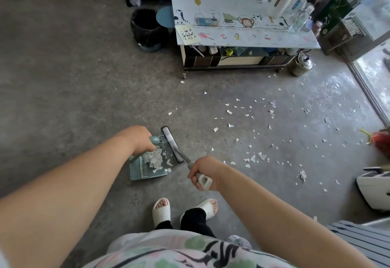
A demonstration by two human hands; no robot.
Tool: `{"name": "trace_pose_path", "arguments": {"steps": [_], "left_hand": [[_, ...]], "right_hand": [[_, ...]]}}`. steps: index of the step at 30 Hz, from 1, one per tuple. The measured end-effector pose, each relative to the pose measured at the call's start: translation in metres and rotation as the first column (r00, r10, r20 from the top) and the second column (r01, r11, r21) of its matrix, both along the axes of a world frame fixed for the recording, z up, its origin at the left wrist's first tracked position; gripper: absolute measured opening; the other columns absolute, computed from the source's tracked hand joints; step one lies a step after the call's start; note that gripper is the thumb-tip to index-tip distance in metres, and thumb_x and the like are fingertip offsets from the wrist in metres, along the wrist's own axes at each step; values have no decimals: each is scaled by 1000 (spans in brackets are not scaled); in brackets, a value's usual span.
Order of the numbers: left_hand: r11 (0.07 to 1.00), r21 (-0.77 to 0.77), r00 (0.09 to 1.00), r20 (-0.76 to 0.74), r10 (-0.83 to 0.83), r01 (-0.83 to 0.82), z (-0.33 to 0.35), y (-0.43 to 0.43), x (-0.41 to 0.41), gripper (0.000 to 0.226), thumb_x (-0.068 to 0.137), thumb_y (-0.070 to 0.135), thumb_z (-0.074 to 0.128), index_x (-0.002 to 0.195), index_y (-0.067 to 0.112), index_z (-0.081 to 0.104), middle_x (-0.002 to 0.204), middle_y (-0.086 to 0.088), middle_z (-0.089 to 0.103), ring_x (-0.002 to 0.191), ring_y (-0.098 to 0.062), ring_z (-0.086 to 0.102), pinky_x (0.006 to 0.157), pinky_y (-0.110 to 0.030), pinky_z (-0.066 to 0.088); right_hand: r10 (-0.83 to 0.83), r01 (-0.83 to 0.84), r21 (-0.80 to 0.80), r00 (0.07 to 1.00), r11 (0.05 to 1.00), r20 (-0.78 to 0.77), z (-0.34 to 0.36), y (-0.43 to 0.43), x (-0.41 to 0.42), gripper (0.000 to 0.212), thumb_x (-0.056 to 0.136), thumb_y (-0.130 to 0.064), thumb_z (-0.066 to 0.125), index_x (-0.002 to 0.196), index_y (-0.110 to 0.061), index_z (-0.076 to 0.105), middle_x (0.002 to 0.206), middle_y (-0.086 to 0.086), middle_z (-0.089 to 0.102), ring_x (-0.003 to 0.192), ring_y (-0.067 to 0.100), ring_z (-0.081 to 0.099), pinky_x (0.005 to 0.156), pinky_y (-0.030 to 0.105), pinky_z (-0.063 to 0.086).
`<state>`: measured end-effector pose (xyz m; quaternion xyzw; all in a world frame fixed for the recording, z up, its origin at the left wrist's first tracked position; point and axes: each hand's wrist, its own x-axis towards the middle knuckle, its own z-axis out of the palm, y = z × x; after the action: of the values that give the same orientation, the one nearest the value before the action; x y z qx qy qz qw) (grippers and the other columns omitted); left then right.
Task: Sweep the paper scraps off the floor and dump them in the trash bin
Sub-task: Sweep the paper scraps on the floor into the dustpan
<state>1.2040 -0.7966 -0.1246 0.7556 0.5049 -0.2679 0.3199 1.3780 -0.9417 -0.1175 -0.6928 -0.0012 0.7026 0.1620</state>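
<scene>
As the left hand (141, 139) grips the dustpan (138, 173), paper scraps (156, 158) lie inside.

Bare floor (84, 90) left; low table (232, 33) blocks ahead.

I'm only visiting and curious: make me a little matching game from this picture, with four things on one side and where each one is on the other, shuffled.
Things:
1. dustpan
2. hand brush
3. trash bin
4. paper towel roll

Places:
A. standing on the low table
B. held in the right hand
C. on the floor beside the table
D. held in the left hand, with paper scraps in it

Pairs: 1-D, 2-B, 3-C, 4-A
</scene>
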Motion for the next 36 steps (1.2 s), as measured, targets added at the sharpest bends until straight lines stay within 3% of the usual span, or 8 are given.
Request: {"name": "trace_pose_path", "arguments": {"steps": [2, 6, 11, 17, 20, 24, 30, 36], "left_hand": [[1000, 1, 1000, -6, -2, 2, 0, -1, -1, 15, 80, 27, 63, 72, 16, 62, 63, 0, 57, 54, -15, 51, 51, -24, 38], [1000, 22, 1000, -26, -14, 15, 1, -2, -2, 16, 80, 28, 63, 67, 19, 60, 63, 0, 57, 56, -16, 52, 49, -24, 35], [1000, 19, 1000, -21, 5, -4, 3, -3, -2, 17, 80, 27, 63, 65, 20, 58, 61, 1, 56, 52, -15, 51, 49, -25, 35], [999, 31, 999, 3, -34, 33, 11, -1, 8, 17, 86, 36, 64, 78, 21, 61, 71, 3, 58, 62, -14, 53, 53, -26, 36], [998, 44, 998, 59, 31, -34, 14, 0, 9, 23, 87, 39, 64, 83, 17, 61, 72, 1, 59, 60, -15, 53, 53, -25, 38], [973, 94, 968, 163, 193, -210, 11, 1, 2, 27, 88, 42, 63, 85, 16, 57, 65, 0, 58, 55, -16, 55, 55, -26, 40], [862, 45, 799, 403, 447, -505, -11, -21, 3, 33, 86, 48, 64, 74, 18, 59, 54, -4, 62, 47, -19, 58, 57, -28, 45], [674, -220, 466, 573, 674, -705, -46, -60, -4, 36, 81, 47, 71, 67, 18, 57, 52, -6, 58, 49, -20, 55, 55, -24, 46]], "right_hand": [[16, -16, 7, 1000, 1000, 9, -9, -3, -14, 22, 84, 14, 46, 98, -3, 51, 63, 8, 45, 40, 12, 45, 35, 15, 40], [-43, 43, 5, 997, 999, -64, -15, -4, -20, 15, 84, 13, 46, 89, -1, 46, 56, 6, 44, 33, 10, 45, 33, 15, 40], [-234, 239, -5, 943, 971, -238, -14, -6, 0, 19, 87, 6, 42, 98, -10, 43, 53, 3, 43, 36, 8, 47, 31, 15, 36], [-284, 293, 97, 954, 951, -92, 6, -7, -9, 40, 82, 13, 46, 119, 1, 54, 58, 6, 45, 35, 11, 46, 34, 15, 37], [-350, 355, 133, 935, 926, -54, 10, -8, -9, 17, 82, 13, 46, 92, 2, 53, 57, 6, 43, 34, 11, 46, 36, 15, 36], [-354, 341, 171, 934, 924, 46, 7, -10, 5, 20, 82, 13, 44, 70, -3, 44, 44, 5, 41, 44, 16, 37, 45, 21, 28], [-422, 398, 191, 900, 897, 105, 8, -14, 32, 25, 85, 14, 42, 67, -3, 43, 55, 7, 39, 41, 15, 36, 42, 18, 28], [-532, 512, 177, 843, 840, 84, -2, -21, 39, 23, 84, 15, 42, 70, -3, 45, 53, 6, 40, 28, 12, 41, 34, 14, 34]]}}
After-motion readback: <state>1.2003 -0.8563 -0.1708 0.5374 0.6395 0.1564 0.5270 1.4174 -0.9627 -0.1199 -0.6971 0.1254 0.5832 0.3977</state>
